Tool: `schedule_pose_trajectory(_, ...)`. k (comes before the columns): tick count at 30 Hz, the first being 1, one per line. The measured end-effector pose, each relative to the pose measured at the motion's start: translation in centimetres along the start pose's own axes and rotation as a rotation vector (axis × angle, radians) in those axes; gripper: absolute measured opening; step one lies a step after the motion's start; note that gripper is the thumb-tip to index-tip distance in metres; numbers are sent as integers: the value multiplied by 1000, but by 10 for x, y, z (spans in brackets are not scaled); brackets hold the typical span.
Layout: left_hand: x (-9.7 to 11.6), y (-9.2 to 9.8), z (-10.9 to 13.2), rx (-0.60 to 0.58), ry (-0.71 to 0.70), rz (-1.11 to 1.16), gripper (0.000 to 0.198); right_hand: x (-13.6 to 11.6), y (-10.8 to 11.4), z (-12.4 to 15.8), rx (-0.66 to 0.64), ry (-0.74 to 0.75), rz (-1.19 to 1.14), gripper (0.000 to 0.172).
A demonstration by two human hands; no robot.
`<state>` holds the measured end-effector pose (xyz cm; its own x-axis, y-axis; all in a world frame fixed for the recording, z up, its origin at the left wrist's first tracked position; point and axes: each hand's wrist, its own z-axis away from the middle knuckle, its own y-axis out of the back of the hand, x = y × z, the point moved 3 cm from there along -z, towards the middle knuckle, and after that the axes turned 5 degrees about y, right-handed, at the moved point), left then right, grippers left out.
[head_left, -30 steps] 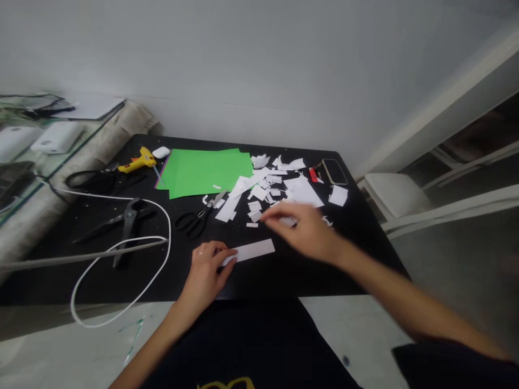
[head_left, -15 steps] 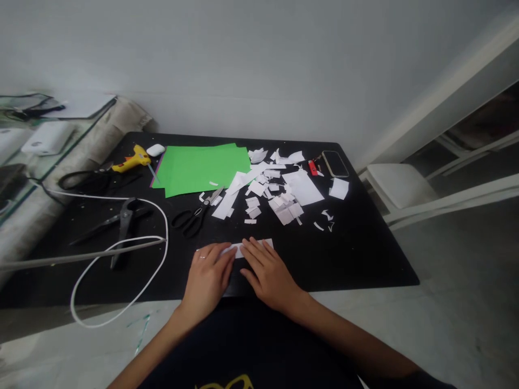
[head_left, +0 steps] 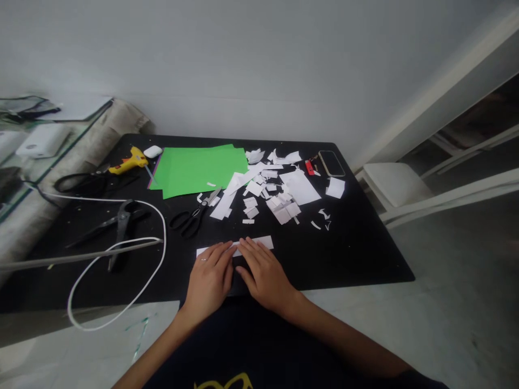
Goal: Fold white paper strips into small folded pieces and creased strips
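Note:
A narrow white paper strip (head_left: pixel 265 242) lies near the table's front edge, its middle covered by my fingers. My left hand (head_left: pixel 208 275) rests flat on the left part of the strip, fingers stretched forward, a ring on one of them. My right hand (head_left: pixel 265 278) lies flat just to the right, fingertips on the strip and thumb apart. The fingertips of both hands almost meet at the strip's middle. Beyond my left hand are black-handled scissors (head_left: pixel 190 220), partly spread.
Many white paper scraps (head_left: pixel 279 202) lie beyond the strip, beside green sheets (head_left: pixel 198 167). A yellow glue gun (head_left: pixel 132 160), dark shears (head_left: pixel 122 221) and a looped white cable (head_left: pixel 163 232) are on the left. A phone (head_left: pixel 331 163) and a red object (head_left: pixel 310 167) sit back right.
My left hand has shifted slightly back on the strip, so more of the strip's left end shows. Both hands stay flat on it. The whole view has moved a little.

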<state>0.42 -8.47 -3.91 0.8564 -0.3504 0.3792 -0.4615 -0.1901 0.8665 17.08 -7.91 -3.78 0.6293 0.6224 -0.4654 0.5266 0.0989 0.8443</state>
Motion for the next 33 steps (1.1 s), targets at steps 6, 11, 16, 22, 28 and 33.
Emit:
schedule_pose_trajectory(6, 0, 0, 0, 8, 4, 0, 34, 17, 18, 12, 46, -82, 51, 44)
schedule_pose_trajectory(11, 0, 3, 0, 10, 5, 20, 29, 27, 29, 20, 61, -111, 98, 41)
schedule_pose_trajectory(16, -18, 15, 7, 7, 43, 14, 25, 27, 27, 20, 89, -107, 101, 40)
schedule_pose_trajectory(22, -48, 28, 16, 24, 104, 49, 22, 27, 26, 20, 117, -118, 94, 37)
schedule_pose_trajectory(28, -52, 29, 13, 88, 128, 85, 20, 30, 29, 20, 168, -122, 60, 31)
schedule_pose_trajectory(33, -52, 29, 11, 117, 154, 32, 25, 33, 30, 17, 205, -144, 54, 25)
